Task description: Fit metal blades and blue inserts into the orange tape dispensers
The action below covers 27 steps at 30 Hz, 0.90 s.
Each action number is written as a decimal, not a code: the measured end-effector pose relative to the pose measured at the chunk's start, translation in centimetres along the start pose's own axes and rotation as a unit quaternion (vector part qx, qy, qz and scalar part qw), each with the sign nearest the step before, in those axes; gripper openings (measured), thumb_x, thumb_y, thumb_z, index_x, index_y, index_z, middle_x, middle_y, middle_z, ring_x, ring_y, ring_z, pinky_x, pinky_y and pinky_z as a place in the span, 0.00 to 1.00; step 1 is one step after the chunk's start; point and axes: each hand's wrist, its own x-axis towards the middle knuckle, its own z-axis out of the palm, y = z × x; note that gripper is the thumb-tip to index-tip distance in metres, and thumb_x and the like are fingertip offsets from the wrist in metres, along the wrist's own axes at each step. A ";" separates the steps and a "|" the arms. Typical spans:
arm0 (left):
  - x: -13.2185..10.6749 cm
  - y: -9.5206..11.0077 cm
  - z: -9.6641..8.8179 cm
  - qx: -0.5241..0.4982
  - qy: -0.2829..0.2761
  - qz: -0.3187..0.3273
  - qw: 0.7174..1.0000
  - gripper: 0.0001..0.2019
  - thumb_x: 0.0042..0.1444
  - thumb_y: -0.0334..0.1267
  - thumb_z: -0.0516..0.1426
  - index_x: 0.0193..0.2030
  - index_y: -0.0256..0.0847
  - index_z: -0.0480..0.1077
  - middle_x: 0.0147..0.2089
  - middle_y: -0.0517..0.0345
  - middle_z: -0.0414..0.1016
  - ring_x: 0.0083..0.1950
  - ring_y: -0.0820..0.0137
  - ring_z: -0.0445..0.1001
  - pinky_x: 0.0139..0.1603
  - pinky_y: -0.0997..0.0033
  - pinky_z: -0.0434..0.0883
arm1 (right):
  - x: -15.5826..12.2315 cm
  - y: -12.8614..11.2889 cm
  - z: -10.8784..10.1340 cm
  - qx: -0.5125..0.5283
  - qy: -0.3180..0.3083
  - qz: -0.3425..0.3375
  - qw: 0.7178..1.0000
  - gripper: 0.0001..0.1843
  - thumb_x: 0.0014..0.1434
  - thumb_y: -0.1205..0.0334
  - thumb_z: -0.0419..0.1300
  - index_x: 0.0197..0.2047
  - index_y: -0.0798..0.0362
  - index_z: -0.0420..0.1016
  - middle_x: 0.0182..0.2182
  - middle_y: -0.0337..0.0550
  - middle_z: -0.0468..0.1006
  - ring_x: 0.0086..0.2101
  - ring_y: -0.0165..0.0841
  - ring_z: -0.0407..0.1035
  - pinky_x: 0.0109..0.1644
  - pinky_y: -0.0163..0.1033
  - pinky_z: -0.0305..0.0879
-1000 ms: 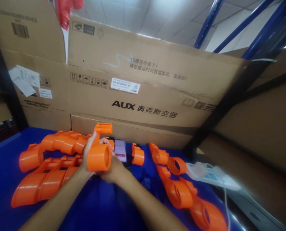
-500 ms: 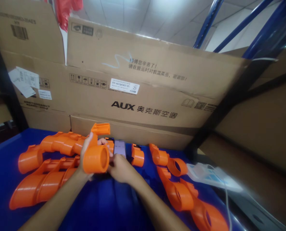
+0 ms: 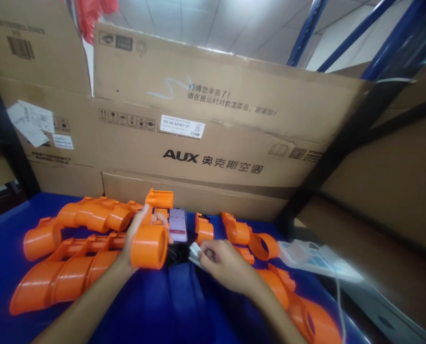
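My left hand is closed round an orange plastic bracket, which has a wide round ring below and a ribbed clip on top. The ring's opening faces right. My right hand is pinching a thin pale grey strip, its exact kind unclear. Between the two hands is a dark, blurred black thing; whether it joins the strip or the bracket I cannot tell. Just behind the hands stands a phone with a lit screen showing a timer.
Rows of similar orange brackets lie on the blue surface at left, with more brackets at right. A cardboard sheet closes off the back. A white power strip with a cable lies right, near a dark post.
My right hand has moved right, away from the bracket, and now shows a pale strip in its fingers. My left hand, still holding the bracket, has shifted slightly right and down.
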 end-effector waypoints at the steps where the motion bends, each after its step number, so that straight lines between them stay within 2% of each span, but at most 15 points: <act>1: 0.0 -0.4 0.2 0.021 0.009 0.009 1.000 0.30 0.57 0.67 0.53 0.32 0.36 0.72 0.26 0.44 0.82 0.19 0.64 0.77 0.18 0.73 0.67 | -0.4 0.3 -0.2 -0.017 -0.001 0.017 1.000 0.16 0.66 0.59 0.54 0.26 0.53 0.69 0.19 0.33 0.64 0.21 0.27 0.57 0.25 0.32 0.45; 4: -0.1 -1.8 0.8 0.103 0.033 0.037 0.993 0.30 0.58 0.66 0.53 0.32 0.36 0.72 0.24 0.45 0.81 0.17 0.66 0.75 0.18 0.74 0.67 | -0.8 0.8 -0.1 -0.050 -0.006 0.041 0.998 0.19 0.66 0.57 0.53 0.23 0.53 0.68 0.17 0.34 0.64 0.20 0.26 0.55 0.24 0.34 0.43; 8: -0.2 -3.5 1.6 0.175 0.047 0.042 0.982 0.29 0.58 0.66 0.53 0.31 0.36 0.72 0.23 0.47 0.80 0.20 0.65 0.76 0.19 0.74 0.67 | -0.7 1.0 0.2 -0.053 -0.026 0.034 0.998 0.20 0.63 0.63 0.54 0.19 0.52 0.63 0.16 0.35 0.66 0.19 0.27 0.59 0.24 0.35 0.44; 11: -0.2 -4.3 1.9 0.209 0.050 0.038 0.976 0.29 0.58 0.66 0.53 0.31 0.37 0.71 0.24 0.46 0.80 0.20 0.66 0.75 0.19 0.74 0.67 | -0.9 0.8 -0.5 -0.046 -0.024 0.034 0.998 0.19 0.62 0.65 0.54 0.19 0.52 0.63 0.15 0.36 0.67 0.18 0.27 0.59 0.24 0.35 0.45; 13: -0.1 -4.7 1.7 0.222 0.058 0.042 0.972 0.28 0.58 0.66 0.53 0.31 0.38 0.71 0.24 0.47 0.80 0.19 0.67 0.74 0.19 0.74 0.66 | -0.9 0.5 -1.5 -0.027 -0.002 0.028 0.999 0.19 0.64 0.63 0.54 0.20 0.52 0.65 0.16 0.35 0.67 0.19 0.27 0.59 0.24 0.34 0.47; 16: 0.1 -5.1 1.0 0.242 0.083 0.035 0.966 0.29 0.59 0.66 0.52 0.31 0.38 0.71 0.24 0.46 0.81 0.19 0.66 0.75 0.19 0.74 0.66 | -0.6 0.0 -2.9 0.058 0.078 0.019 0.995 0.19 0.67 0.56 0.53 0.24 0.51 0.66 0.19 0.35 0.69 0.21 0.28 0.62 0.24 0.33 0.53; 18: 0.2 -5.3 0.7 0.250 0.103 0.039 0.962 0.29 0.59 0.66 0.51 0.32 0.38 0.71 0.24 0.46 0.81 0.21 0.64 0.77 0.20 0.73 0.67 | -0.1 -0.4 -3.2 0.170 0.111 0.020 0.979 0.17 0.67 0.53 0.54 0.29 0.51 0.67 0.23 0.37 0.74 0.23 0.29 0.67 0.25 0.32 0.60; 21: 0.2 -5.4 0.7 0.247 0.119 0.058 0.960 0.27 0.58 0.65 0.53 0.32 0.39 0.70 0.25 0.47 0.81 0.23 0.62 0.79 0.22 0.72 0.69 | 1.0 -0.5 -2.7 0.344 0.132 0.020 0.929 0.12 0.64 0.50 0.60 0.39 0.50 0.69 0.25 0.37 0.78 0.23 0.31 0.72 0.26 0.34 0.68; 24: 0.1 -5.5 1.3 0.240 0.123 0.064 0.961 0.27 0.58 0.65 0.54 0.31 0.39 0.70 0.23 0.48 0.80 0.22 0.63 0.78 0.22 0.72 0.69 | 1.8 -0.2 -1.4 0.436 0.161 0.012 0.885 0.19 0.60 0.51 0.67 0.49 0.50 0.70 0.23 0.34 0.78 0.20 0.30 0.71 0.23 0.34 0.68; 27: -0.1 -5.7 2.2 0.233 0.137 0.074 0.960 0.26 0.57 0.64 0.56 0.31 0.39 0.70 0.24 0.51 0.80 0.20 0.66 0.76 0.20 0.74 0.67 | 1.9 0.4 -0.2 0.478 0.164 0.009 0.863 0.15 0.60 0.50 0.66 0.43 0.53 0.76 0.26 0.41 0.82 0.25 0.33 0.76 0.29 0.36 0.73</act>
